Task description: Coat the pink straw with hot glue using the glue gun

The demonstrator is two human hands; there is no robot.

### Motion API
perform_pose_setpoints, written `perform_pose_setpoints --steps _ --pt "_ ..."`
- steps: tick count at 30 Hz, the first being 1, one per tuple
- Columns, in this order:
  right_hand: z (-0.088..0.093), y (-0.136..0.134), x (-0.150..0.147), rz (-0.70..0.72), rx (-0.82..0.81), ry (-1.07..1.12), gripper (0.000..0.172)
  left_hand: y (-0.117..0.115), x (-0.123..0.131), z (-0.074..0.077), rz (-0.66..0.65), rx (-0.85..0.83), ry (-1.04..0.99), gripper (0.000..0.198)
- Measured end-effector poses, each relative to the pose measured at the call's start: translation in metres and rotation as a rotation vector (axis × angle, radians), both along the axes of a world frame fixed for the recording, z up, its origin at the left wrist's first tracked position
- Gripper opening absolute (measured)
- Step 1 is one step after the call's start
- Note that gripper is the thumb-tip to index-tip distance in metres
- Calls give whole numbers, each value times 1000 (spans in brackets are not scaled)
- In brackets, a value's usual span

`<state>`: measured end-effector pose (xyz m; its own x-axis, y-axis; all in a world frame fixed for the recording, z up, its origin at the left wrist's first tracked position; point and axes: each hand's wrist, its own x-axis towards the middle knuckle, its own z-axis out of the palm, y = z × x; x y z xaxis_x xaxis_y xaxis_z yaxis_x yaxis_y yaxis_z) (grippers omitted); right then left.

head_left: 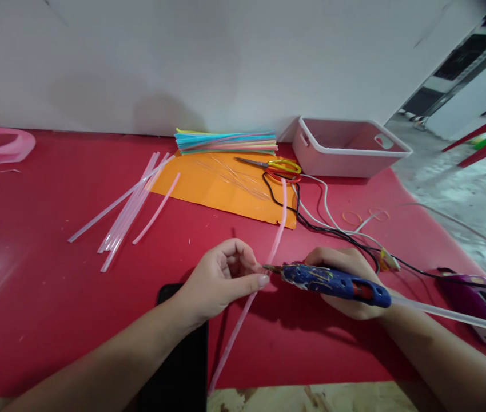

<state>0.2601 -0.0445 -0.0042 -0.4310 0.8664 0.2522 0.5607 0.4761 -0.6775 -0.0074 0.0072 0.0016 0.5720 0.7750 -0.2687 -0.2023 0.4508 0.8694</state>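
The thumb and index finger of my left hand (230, 274) are pinched on a long pink pipe cleaner (238, 326) near its middle. It slants from the scissors at the back toward the table's front edge. My right hand (350, 280) is wrapped round a worn blue glue gun (324, 280), pointing left. Its metal nozzle (274, 268) meets the pipe cleaner beside my left fingertips; whether glue is coming out I cannot make out. A whitish glue stick (449, 312) juts from the gun's rear. Beneath my left wrist lies a black flat device (178, 360).
On the red table (54, 309) lie translucent sticks (129, 214), a short pink pipe cleaner (157, 209), an orange sheet (221, 183), scissors (283, 166) and a coloured pipe cleaner bundle (226, 142). A pink basket (346, 157), cables (324, 226) and a purple object (474, 309) are right.
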Motion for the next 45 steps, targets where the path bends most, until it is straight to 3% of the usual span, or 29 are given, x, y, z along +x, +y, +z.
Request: perform_pose_setpoints --steps 5,12,28,42,45 --pt "2 3 3 62 61 -32 11 0 0 -1 1 -3 -14 39" --pt "-1 -1 3 -44 85 -41 9 -2 0 -1 -2 -8 -15 39" --pt "1 1 8 -30 129 -92 14 -1 0 -2 7 -9 -12 37" --pt "1 -2 8 -138 153 -135 13 -1 -1 -4 -13 -13 20 38" --pt "2 -2 9 -93 158 -145 13 -1 -1 -4 -5 8 30 39"
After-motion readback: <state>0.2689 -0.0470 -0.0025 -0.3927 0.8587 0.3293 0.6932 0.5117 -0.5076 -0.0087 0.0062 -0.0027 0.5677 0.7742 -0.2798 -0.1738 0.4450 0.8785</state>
